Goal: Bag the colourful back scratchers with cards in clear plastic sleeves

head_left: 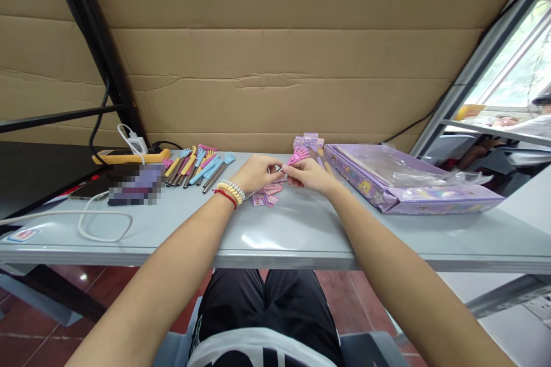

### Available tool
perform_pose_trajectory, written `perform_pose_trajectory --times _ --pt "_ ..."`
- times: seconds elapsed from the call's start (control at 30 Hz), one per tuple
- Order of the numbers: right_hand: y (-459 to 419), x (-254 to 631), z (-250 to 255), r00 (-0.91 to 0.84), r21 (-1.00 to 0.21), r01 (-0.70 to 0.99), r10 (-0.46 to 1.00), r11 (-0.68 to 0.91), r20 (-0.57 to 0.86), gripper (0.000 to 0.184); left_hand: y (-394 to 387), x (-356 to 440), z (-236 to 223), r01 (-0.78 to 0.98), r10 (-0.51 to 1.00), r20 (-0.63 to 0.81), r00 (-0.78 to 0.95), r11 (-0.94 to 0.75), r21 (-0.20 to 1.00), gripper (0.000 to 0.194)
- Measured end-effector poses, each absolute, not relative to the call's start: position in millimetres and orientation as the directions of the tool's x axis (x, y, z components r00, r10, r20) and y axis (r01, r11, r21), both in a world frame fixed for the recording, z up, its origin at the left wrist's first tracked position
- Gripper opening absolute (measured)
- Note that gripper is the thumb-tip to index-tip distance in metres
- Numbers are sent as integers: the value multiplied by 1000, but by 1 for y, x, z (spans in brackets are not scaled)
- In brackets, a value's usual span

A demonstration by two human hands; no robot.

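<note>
Both hands are together over the middle of the table, on one back scratcher with a pink claw-shaped head [298, 155] and a thin metal rod. My left hand [259, 174] pinches the rod, whose lower end shows beside the wrist. My right hand [308, 175] is closed around the part just below the pink head; its fingertips nearly touch those of the left. Small pink printed cards [266, 199] lie under the hands. Further left lies a row of back scratchers [200, 165] with blue, yellow and pink heads and handles.
A purple printed box [439, 199] with clear plastic film [400, 167] on it stands at the right. Stacked purple cards [309, 140] lie at the back. A phone [135, 184], a white cable [105, 239] and a yellow-edged object [133, 156] occupy the left. Cardboard [293, 51] walls the rear.
</note>
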State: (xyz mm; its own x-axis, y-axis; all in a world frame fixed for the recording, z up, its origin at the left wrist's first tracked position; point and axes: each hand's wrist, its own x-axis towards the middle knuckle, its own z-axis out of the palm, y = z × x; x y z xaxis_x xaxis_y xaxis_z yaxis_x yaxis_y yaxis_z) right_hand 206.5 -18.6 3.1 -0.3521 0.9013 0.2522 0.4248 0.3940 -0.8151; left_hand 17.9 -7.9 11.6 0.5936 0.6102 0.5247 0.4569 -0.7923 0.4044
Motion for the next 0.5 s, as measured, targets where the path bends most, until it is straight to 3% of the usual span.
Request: perform_pose_trajectory --times 0.23,0.5 --pt "-20 202 5 -277 -905 252 921 344 273 55 -10 21 12 426 636 573 517 -771 473 17" --pt "-12 204 2 -92 -929 62 929 365 359 45 -5 18 10 530 677 569 467 -729 433 12"
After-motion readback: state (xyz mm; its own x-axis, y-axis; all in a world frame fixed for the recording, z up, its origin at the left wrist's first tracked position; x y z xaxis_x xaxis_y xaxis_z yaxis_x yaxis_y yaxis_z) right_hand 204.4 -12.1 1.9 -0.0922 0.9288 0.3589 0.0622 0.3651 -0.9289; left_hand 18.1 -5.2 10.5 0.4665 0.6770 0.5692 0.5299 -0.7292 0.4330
